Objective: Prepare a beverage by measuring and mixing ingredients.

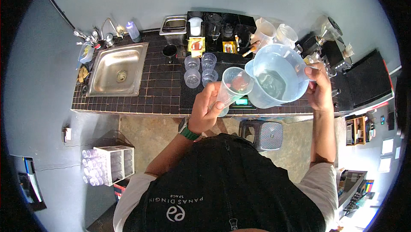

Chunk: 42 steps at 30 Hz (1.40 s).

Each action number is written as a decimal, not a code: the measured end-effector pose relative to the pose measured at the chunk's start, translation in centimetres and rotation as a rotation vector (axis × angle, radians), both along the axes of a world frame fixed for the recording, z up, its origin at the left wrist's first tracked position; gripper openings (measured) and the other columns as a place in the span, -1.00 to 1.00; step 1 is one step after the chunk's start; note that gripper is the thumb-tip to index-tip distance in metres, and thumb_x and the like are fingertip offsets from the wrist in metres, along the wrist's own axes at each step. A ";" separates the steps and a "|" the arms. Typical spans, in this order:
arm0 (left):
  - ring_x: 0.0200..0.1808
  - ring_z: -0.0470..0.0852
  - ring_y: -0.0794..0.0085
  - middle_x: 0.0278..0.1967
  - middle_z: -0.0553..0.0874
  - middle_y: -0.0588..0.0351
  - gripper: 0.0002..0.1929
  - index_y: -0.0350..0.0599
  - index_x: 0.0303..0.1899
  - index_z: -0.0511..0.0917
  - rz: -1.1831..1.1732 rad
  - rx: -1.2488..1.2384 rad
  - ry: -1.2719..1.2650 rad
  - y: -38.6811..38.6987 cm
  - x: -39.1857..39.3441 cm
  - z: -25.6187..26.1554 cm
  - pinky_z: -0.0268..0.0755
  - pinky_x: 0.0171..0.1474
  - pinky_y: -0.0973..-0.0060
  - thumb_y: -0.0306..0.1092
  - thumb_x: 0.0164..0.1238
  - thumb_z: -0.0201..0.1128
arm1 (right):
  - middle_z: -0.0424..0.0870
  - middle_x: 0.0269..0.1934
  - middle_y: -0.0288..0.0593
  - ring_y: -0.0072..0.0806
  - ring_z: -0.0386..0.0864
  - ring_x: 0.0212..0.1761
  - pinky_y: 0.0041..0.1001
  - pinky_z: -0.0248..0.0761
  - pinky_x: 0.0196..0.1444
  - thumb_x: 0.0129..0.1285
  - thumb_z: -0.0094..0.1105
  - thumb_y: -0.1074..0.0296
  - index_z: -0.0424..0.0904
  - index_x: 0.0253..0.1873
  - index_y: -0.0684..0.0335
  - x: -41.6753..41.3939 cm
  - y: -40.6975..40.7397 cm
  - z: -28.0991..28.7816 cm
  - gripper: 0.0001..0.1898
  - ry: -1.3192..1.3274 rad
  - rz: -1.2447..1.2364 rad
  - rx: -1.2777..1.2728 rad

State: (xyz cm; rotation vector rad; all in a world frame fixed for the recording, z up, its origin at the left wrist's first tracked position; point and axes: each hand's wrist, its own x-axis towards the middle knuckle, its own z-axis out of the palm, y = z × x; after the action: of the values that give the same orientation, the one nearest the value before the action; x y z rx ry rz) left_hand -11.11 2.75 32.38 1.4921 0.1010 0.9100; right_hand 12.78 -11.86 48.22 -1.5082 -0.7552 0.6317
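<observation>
My left hand (203,110) grips a translucent graduated plastic measuring cup (236,86), its mouth tipped toward the right. In my right hand (319,87) is the handle of a large translucent plastic pitcher (279,71), tilted so that its spout side meets or overlaps the cup's rim. Clear liquid seems to lie in the pitcher; I cannot tell whether any is flowing. Behind and below the two vessels, a digital scale (241,101) with a lit green display is partly hidden. Several clear plastic cups (192,78) stand on a black mat (188,98) left of the measuring cup.
A steel sink (115,71) is set into the black tiled counter (160,87) at left. Along the back are a steel container (173,26), yellow packets (196,45), more plastic pitchers (265,29) and a coffee grinder (327,33). A stool (269,135) stands below the counter's front edge.
</observation>
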 end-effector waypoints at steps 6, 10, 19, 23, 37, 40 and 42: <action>0.07 0.69 0.30 0.09 0.64 -0.13 -0.46 -0.37 0.24 0.34 0.088 0.016 -0.005 0.2 -1.5 -4.2 0.50 0.18 0.27 -0.12 0.48 0.26 | 0.23 -0.65 -0.45 -0.68 0.14 -0.65 -0.57 -0.07 -0.59 0.24 0.31 0.18 0.45 -0.37 0.17 -0.8 1.1 -4.5 -0.74 0.255 -0.075 0.142; 0.08 0.70 0.20 0.11 0.62 -0.15 -0.44 -0.29 0.23 0.29 0.166 -0.178 -0.056 -1.4 -3.8 -4.0 0.52 0.18 0.22 -0.06 0.48 0.28 | 0.20 -0.73 -0.43 -0.65 0.12 -0.72 -0.55 -0.07 -0.57 0.30 0.22 0.16 0.33 -0.62 0.12 -1.4 3.2 -7.1 -0.57 0.269 0.023 0.198; 0.12 0.68 0.05 0.08 0.63 -0.11 -0.38 -0.18 0.33 0.26 0.626 -0.189 -0.107 -5.5 -7.7 -3.7 0.49 0.21 0.09 -0.24 0.39 0.40 | 0.26 -0.75 -0.41 -0.67 0.13 -0.75 -0.52 -0.10 -0.62 0.39 0.19 0.22 0.30 -0.66 0.12 -0.3 9.2 -10.3 -0.52 0.264 0.288 0.229; 0.13 0.67 0.00 0.08 0.62 -0.10 -0.37 -0.21 0.31 0.29 0.662 -0.210 -0.110 -6.6 -9.6 -3.3 0.47 0.22 0.06 -0.24 0.34 0.45 | 0.26 -0.72 -0.46 -0.71 0.12 -0.72 -0.55 -0.09 -0.60 0.37 0.28 0.19 0.35 -0.62 0.13 -1.7 13.4 -10.1 -0.54 0.267 0.329 0.201; 0.18 0.64 0.18 0.11 0.66 -0.11 -0.43 -0.30 0.28 0.32 0.707 -0.211 -0.172 4.3 -22.2 -4.2 0.42 0.29 0.19 -0.34 0.37 0.41 | 0.73 -0.36 -0.37 -0.71 0.53 -0.36 -0.58 0.41 -0.29 0.18 0.55 0.29 0.74 -0.11 0.40 -20.0 32.7 -11.8 -0.69 -0.178 0.535 0.099; 0.17 0.65 0.22 0.06 0.68 -0.09 -0.44 -0.30 0.28 0.34 0.654 -0.139 -0.046 9.3 -27.4 -3.2 0.43 0.27 0.26 -0.30 0.38 0.40 | 0.74 -0.44 -0.30 -0.73 0.51 -0.41 -0.55 0.43 -0.32 0.13 0.58 0.27 0.75 -0.16 0.40 -23.8 38.2 -16.7 -0.68 -0.283 0.474 0.137; 0.15 0.66 0.22 0.07 0.68 -0.09 -0.43 -0.29 0.28 0.35 0.627 -0.104 -0.017 12.0 -30.1 -2.7 0.45 0.25 0.26 -0.28 0.38 0.41 | 0.74 -0.45 -0.27 -0.72 0.51 -0.43 -0.53 0.44 -0.33 0.11 0.59 0.25 0.75 -0.17 0.40 -26.5 41.0 -19.2 -0.67 -0.280 0.441 0.131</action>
State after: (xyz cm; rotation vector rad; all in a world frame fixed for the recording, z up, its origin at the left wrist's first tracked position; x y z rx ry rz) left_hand -41.24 14.72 29.72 1.3714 0.6200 1.3905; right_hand -13.74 29.10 29.04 -1.3302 -1.3414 0.6867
